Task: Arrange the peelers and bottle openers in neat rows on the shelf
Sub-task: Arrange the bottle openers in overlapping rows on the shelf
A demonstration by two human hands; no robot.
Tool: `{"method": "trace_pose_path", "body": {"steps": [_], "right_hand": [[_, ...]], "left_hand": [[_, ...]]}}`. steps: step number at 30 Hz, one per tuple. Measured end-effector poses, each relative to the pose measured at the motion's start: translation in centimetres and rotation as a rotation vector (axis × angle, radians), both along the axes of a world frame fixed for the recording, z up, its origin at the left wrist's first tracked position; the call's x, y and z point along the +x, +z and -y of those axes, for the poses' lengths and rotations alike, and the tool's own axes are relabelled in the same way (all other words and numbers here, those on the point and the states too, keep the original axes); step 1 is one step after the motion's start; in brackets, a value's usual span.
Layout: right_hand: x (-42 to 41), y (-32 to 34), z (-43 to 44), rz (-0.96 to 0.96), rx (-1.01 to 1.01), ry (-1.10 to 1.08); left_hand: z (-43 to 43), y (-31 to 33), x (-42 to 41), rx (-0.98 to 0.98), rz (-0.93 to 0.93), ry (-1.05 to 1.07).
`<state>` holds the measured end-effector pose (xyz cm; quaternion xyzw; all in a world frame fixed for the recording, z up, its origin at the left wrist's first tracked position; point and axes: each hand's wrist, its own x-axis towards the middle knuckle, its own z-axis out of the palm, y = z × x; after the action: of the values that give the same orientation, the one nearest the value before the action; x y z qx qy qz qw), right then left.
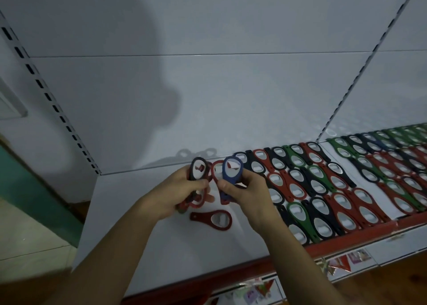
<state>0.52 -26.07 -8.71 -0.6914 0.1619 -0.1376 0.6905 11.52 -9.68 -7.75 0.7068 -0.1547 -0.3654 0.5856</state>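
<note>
Several openers (198,184) in left grip (175,193), blue opener (232,173)

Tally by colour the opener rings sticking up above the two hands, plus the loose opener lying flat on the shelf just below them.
black opener: 1
blue opener: 1
red: 2, the raised red opener and the loose red opener
Total: 4

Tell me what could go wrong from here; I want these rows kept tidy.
The left hand grips a bunch of openers at once; one could slip out and drop. The right hand, pinching the blue opener, works right beside the finished rows and may nudge them crooked. The loose red opener lies askew on the shelf under both hands and could get knocked forward.
</note>
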Motion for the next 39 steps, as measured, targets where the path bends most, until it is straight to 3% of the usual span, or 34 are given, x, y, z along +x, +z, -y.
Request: {"method": "trace_pose_path", "body": {"steps": [2,4,12,18,23,29,32,35,37,39], "right_hand": [[0.3,0.1,-0.7,0.038,0.027,0.037],[0.6,0.2,-1.4,0.044,0.018,0.064],[1.1,-0.5,-1.9,-0.023,-0.161,-0.004],[-0.6,-0.6,0.0,-0.019,-0.276,-0.11],[-4.2,-0.7,4.4,-0.154,-0.423,-0.156],[-7.7,-0.4,7.1,-0.214,-0.503,-0.038],[-8.5,-0.2,8.1,-0.234,-0.726,-0.014],[-8.7,-0.3,8.6,-0.221,-0.803,0.038],[-8.7,-0.5,8.7,-0.243,-0.835,0.121],[-8.6,-0.9,8.8,-0.251,-0.865,0.184]], "left_hand": [[-0.2,-0.4,-0.5,-0.232,-0.311,0.102],[-0.1,-0.8,-1.2,-0.321,-0.485,0.11],[0.3,-1.2,-1.5,-0.347,-0.555,0.366],[1.2,-1.9,-2.4,-0.424,-0.551,0.41],[1.9,-1.7,-3.5,-0.477,-0.385,0.33],[3.3,-0.8,-5.2,-0.572,-0.432,0.129],[4.5,-0.7,-6.0,-0.547,-0.495,0.153],[5.6,-0.6,-7.2,-0.537,-0.538,0.251],[6.1,-0.8,-8.1,-0.514,-0.477,0.284],[6.4,-0.9,-9.0,-0.409,-0.227,0.273]]}}
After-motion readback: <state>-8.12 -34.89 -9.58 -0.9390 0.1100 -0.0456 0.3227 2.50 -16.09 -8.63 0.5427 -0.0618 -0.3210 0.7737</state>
